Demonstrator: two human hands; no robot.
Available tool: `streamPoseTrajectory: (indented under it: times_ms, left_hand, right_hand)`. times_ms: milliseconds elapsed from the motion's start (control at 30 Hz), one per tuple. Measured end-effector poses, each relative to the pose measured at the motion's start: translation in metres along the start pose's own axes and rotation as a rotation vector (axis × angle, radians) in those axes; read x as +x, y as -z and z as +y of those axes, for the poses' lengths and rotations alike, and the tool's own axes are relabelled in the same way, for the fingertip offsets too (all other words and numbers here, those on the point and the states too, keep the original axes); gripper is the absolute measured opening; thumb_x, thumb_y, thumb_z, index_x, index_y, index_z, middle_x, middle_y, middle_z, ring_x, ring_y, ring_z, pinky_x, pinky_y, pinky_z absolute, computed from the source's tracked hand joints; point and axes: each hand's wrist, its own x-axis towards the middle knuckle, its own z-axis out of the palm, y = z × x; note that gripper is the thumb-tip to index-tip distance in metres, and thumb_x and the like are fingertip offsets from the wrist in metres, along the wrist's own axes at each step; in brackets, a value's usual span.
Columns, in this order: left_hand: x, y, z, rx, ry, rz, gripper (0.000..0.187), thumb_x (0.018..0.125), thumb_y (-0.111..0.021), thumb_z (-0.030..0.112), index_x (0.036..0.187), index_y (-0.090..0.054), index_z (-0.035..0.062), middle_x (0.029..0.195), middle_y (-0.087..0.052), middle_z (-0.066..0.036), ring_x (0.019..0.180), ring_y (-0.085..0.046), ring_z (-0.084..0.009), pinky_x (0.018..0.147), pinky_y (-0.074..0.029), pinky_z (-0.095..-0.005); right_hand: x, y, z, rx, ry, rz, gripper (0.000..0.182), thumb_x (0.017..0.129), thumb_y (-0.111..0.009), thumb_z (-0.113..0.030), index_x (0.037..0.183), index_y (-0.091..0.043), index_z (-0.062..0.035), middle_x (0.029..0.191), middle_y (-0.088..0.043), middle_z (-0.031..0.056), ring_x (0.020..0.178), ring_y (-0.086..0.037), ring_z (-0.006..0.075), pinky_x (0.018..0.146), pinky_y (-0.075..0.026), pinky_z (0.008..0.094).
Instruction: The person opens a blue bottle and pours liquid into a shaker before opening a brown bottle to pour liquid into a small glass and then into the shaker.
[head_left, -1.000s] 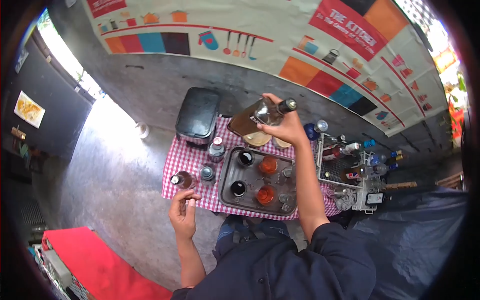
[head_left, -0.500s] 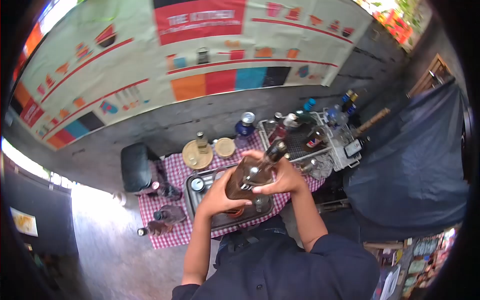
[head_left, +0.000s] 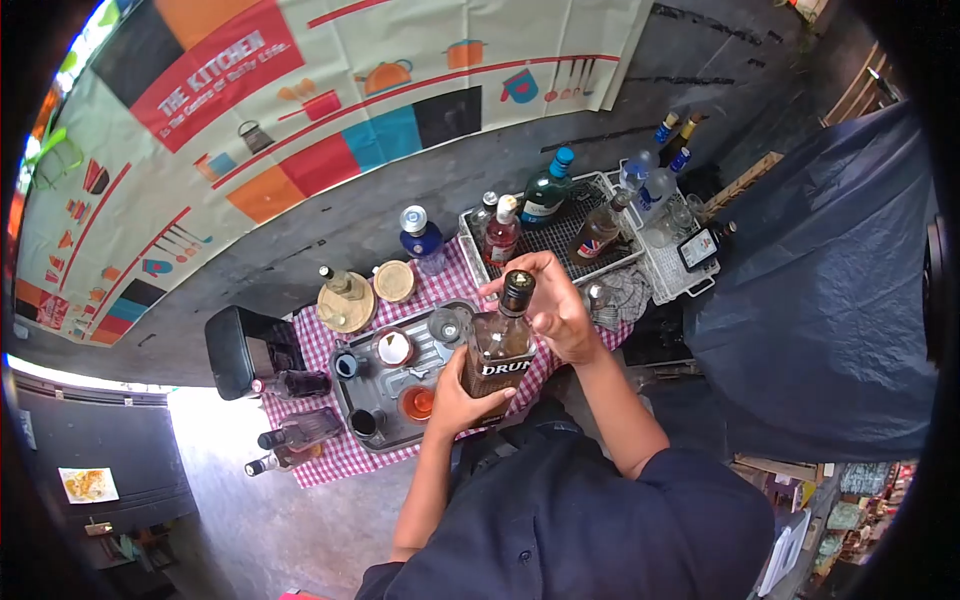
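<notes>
A squarish glass bottle (head_left: 497,350) with a dark cap and white "DRUM" lettering stands nearly upright above the right part of the grey tray (head_left: 432,319). My left hand (head_left: 462,402) is wrapped round its lower body. Beside the bottle's neck, my right hand (head_left: 565,315) is open, its fingers spread behind the cap and its thumb apart. On the tray are an empty-looking glass (head_left: 447,324), a white-topped cup (head_left: 394,347), a cup of reddish liquid (head_left: 417,402) and dark cups (head_left: 365,423).
Several bottles lie or stand at the left of the checked cloth (head_left: 320,470), by a black bin (head_left: 240,350). Behind the tray are round wooden boards (head_left: 347,312) and a blue bottle (head_left: 422,240). A wire rack (head_left: 560,240) with more bottles stands at right.
The bottle has gone from tilted to nearly upright. My right hand has come off its body and opened beside the neck. The camera view has turned, shifting the scene leftward.
</notes>
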Motion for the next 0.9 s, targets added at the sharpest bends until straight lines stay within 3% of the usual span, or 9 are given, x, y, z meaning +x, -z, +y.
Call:
streamPoseTrajectory:
  times_ms: [33,167,267,400,533,667,800,900]
  left_hand:
    - [0.005,-0.007,0.006,0.027,-0.004,-0.002,0.074,0.065,-0.092,0.025,0.123,-0.056,-0.0017,0.11,-0.068,-0.012,0.104,-0.064,-0.0193,0.096,-0.049,-0.0341]
    - [0.02,-0.037,0.019,0.063,-0.021,-0.021,0.071,0.064,-0.092,0.024,0.12,-0.057,-0.0014,0.108,-0.068,-0.011,0.101,-0.064,-0.0185,0.094,-0.049,-0.0335]
    - [0.027,-0.058,0.022,0.017,-0.01,-0.038,0.068,0.064,-0.092,0.023,0.117,-0.057,-0.0007,0.105,-0.067,-0.01,0.099,-0.064,-0.017,0.092,-0.049,-0.0324]
    - [0.032,-0.08,0.03,0.01,0.015,-0.045,0.068,0.064,-0.092,0.023,0.118,-0.057,0.0003,0.105,-0.066,-0.009,0.099,-0.063,-0.0164,0.092,-0.049,-0.0322]
    - [0.036,-0.094,0.038,0.052,-0.007,-0.049,0.068,0.064,-0.092,0.024,0.117,-0.057,0.0005,0.106,-0.066,-0.01,0.099,-0.063,-0.0168,0.091,-0.049,-0.0321]
    - [0.034,-0.103,0.034,0.027,-0.012,-0.039,0.066,0.064,-0.092,0.024,0.116,-0.057,0.0006,0.106,-0.066,-0.01,0.099,-0.063,-0.017,0.092,-0.049,-0.0323]
    - [0.03,-0.108,0.036,0.056,-0.012,-0.028,0.069,0.065,-0.091,0.024,0.119,-0.057,0.0002,0.109,-0.066,-0.01,0.103,-0.063,-0.0178,0.095,-0.048,-0.0331]
    - [0.025,-0.111,0.033,0.02,0.01,-0.027,0.07,0.066,-0.09,0.024,0.122,-0.056,0.0002,0.111,-0.066,-0.01,0.105,-0.063,-0.0184,0.097,-0.048,-0.0337]
  right_hand:
    - [0.002,0.002,-0.006,0.006,0.058,0.026,0.068,0.08,-0.083,-0.043,0.123,-0.046,-0.0049,0.115,-0.054,0.0085,0.113,-0.063,0.0282,0.097,-0.051,0.0446]
    - [0.001,0.026,-0.024,0.05,0.098,0.112,0.044,0.091,-0.074,-0.033,0.113,-0.054,-0.0007,0.101,-0.061,0.0095,0.099,-0.068,0.0242,0.091,-0.055,0.0395]
    - [-0.003,0.05,-0.04,0.063,0.107,0.041,0.033,0.096,-0.068,-0.023,0.116,-0.057,0.0009,0.104,-0.069,0.0137,0.099,-0.069,0.0209,0.091,-0.055,0.0354]
    - [-0.008,0.061,-0.067,0.175,0.029,-0.014,0.037,0.099,-0.064,-0.03,0.116,-0.06,0.0024,0.108,-0.069,0.0173,0.103,-0.068,0.0237,0.093,-0.054,0.0375]
    - [-0.008,0.069,-0.07,0.138,0.213,-0.063,0.045,0.094,-0.07,-0.025,0.124,-0.047,0.0001,0.113,-0.058,0.0107,0.109,-0.065,0.0255,0.095,-0.054,0.0414]
    - [-0.013,0.076,-0.072,0.035,0.113,-0.021,0.05,0.087,-0.078,-0.028,0.115,-0.045,-0.0027,0.109,-0.052,0.0101,0.108,-0.065,0.0316,0.09,-0.059,0.0489]
    - [-0.021,0.084,-0.071,0.061,0.072,-0.086,0.044,0.096,-0.064,-0.033,0.121,-0.049,0.0001,0.121,-0.055,0.0156,0.106,-0.066,0.0306,0.093,-0.056,0.0457]
    - [-0.022,0.082,-0.078,0.066,0.047,-0.12,0.064,0.093,-0.063,-0.045,0.132,-0.043,0.0015,0.128,-0.054,0.0197,0.113,-0.063,0.0326,0.096,-0.053,0.0457]
